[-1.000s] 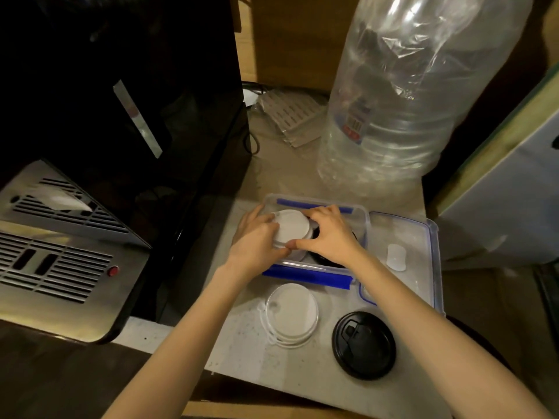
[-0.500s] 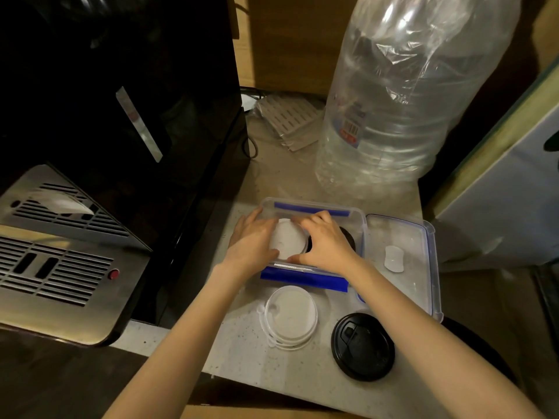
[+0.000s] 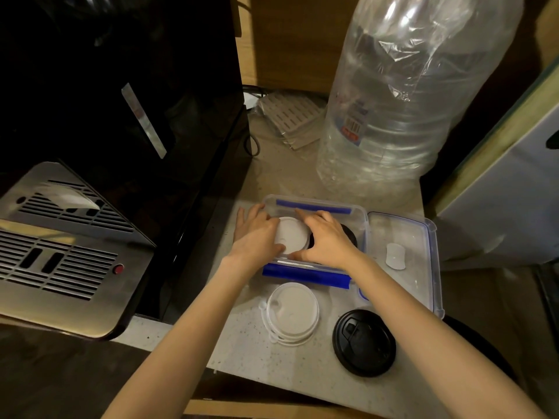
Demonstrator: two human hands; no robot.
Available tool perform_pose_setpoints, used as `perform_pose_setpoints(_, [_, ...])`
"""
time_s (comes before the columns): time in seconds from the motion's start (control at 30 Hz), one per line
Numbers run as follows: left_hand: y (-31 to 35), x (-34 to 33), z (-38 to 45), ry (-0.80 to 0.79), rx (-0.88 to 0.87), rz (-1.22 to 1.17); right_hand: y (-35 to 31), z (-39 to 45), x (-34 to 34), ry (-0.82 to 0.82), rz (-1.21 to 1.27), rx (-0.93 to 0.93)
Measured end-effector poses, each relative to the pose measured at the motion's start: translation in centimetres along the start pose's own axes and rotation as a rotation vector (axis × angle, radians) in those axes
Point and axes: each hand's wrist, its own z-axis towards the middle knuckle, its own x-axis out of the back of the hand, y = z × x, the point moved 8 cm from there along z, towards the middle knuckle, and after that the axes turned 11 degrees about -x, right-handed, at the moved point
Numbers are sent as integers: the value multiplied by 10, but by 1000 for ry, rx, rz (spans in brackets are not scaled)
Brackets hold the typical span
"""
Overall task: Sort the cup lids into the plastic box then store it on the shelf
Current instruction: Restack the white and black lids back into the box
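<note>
One head-worn camera looks steeply down, close over the counter [image 3: 248,352] and forearms.

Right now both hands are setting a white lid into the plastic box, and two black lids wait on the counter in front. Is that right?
Not quite. The head view shows one black lid and one clear lid waiting. Both hands, left hand and right hand, do hold the white lid in the plastic box.

White lid [image 3: 292,239] lies flat in the clear, blue-clipped plastic box [image 3: 361,220]; others rest outside.

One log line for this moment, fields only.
step: seating white lid in plastic box | left hand, right hand: on lid | outside: clear lids, black lid
</note>
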Motion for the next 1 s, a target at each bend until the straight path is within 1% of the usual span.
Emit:
perform_pose_setpoints(0.13, [-1,4,-6,66,-19,-103,2,-6,11,49,70,-10])
perform_pose_setpoints(0.2, [4,14,-16,161,-41,-180,2,-15,22,148,165,7])
perform_pose_setpoints(0.27, [11,28,-33,277,-68,-264,-1,-34,36,272,289,67])
perform_pose_setpoints(0.3, [15,34,-44,322,-91,-316,-4,-45,40,305,336,108])
perform_pose_setpoints(0.33, [18,38,-55,344,-119,-379,-7,-56,42,305,365,143])
perform_pose_setpoints(0.37, [21,39,-66,343,-148,-446,-10,-65,39,267,372,162])
perform_pose_setpoints(0.4, [24,35,-76,319,-170,-500,-12,-72,33,193,360,160])
perform_pose_setpoints(0.47, [26,12,-92,191,-170,-555,-10,-83,12,-21,307,96])
perform_pose_setpoints(0.5, [27,-4,-99,106,-148,-544,-8,-88,2,-114,257,62])
perform_pose_setpoints(0.53, [27,-19,-105,35,-122,-512,-5,-92,-7,-170,184,41])
perform_pose_setpoints(0.57, [27,-30,-111,0,-106,-474,-3,-95,-15,-205,94,24])
perform_pose_setpoints(0.63, [27,-40,-119,28,-112,-409,1,-98,-29,-257,-90,-7])
perform_pose_setpoints(0.7, [27,-43,-123,84,-126,-362,5,-98,-43,-298,-198,-32])
perform_pose_setpoints(0.8, [30,-44,-126,137,-130,-366,6,-96,-58,-312,-203,-17])
perform_pose_setpoints(0.93, [35,-47,-126,174,-116,-458,4,-95,-59,-252,-209,7])
perform_pose_setpoints(1.0, [36,-46,-127,180,-100,-476,4,-96,-59,-247,-156,12])
